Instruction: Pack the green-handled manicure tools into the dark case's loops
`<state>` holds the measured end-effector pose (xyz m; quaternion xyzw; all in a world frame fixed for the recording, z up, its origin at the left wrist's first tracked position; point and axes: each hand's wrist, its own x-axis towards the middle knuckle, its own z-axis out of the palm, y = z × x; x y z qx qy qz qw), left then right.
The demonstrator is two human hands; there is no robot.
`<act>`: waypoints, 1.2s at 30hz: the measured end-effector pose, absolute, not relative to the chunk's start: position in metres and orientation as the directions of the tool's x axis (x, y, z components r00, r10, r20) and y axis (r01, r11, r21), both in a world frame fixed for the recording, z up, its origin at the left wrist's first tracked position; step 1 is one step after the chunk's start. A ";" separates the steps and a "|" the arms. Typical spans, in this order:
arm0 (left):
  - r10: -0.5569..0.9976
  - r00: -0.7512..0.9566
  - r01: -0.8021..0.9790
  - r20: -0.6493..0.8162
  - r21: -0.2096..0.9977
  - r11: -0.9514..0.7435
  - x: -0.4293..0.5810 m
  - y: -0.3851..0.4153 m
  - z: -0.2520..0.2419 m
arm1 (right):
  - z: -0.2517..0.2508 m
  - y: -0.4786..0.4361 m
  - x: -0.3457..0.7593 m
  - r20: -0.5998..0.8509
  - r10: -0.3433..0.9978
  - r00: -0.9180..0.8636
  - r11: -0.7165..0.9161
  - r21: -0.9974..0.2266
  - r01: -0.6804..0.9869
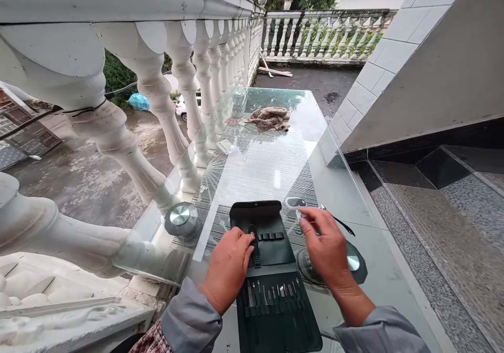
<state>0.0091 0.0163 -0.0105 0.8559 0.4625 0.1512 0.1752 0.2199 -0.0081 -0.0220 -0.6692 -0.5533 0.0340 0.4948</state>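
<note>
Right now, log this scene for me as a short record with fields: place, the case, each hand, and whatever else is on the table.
place: outdoors, glass table beside a white balustrade
case: black tool case, open flat, row of small tools in its lower half
left hand: fingers on a dark tool in the upper flap; grip unclear
right hand: fingers pinch a thin metal tool beside the case
also on table: crumpled brown cloth at the far end
</note>
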 end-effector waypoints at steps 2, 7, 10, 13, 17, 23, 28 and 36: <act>0.839 0.537 0.746 0.088 0.415 -0.521 0.009 0.015 -0.011 | -0.027 -0.012 0.242 0.428 0.765 0.482 -0.042 -0.713 0.700; 0.837 0.544 0.755 0.060 0.400 -0.519 0.008 0.014 -0.008 | -0.046 -0.017 0.263 0.404 0.864 0.300 -0.061 -0.507 0.860; 0.845 0.528 0.745 0.090 0.429 -0.511 0.005 0.015 -0.007 | -0.051 -0.016 0.257 0.447 0.870 0.209 -0.022 -0.387 0.922; 0.853 0.500 0.703 0.149 0.506 -0.500 0.002 0.016 -0.005 | -0.052 -0.011 0.251 0.466 0.864 0.192 -0.054 -0.294 0.954; 0.883 0.413 0.596 0.222 0.667 -0.447 -0.003 0.017 0.000 | -0.051 -0.006 0.249 0.398 0.889 0.227 -0.160 -0.195 0.968; 0.948 0.255 0.448 0.191 0.845 -0.291 -0.013 0.019 0.006 | -0.048 -0.005 0.246 0.293 0.914 0.280 -0.233 -0.188 0.954; 0.960 0.217 0.401 0.178 0.880 -0.254 -0.016 0.019 0.007 | -0.048 -0.004 0.245 0.247 0.917 0.313 -0.254 -0.242 0.936; 0.945 0.264 0.433 0.193 0.852 -0.295 -0.011 0.019 0.007 | -0.042 -0.003 0.243 0.204 0.924 0.324 -0.278 -0.223 0.934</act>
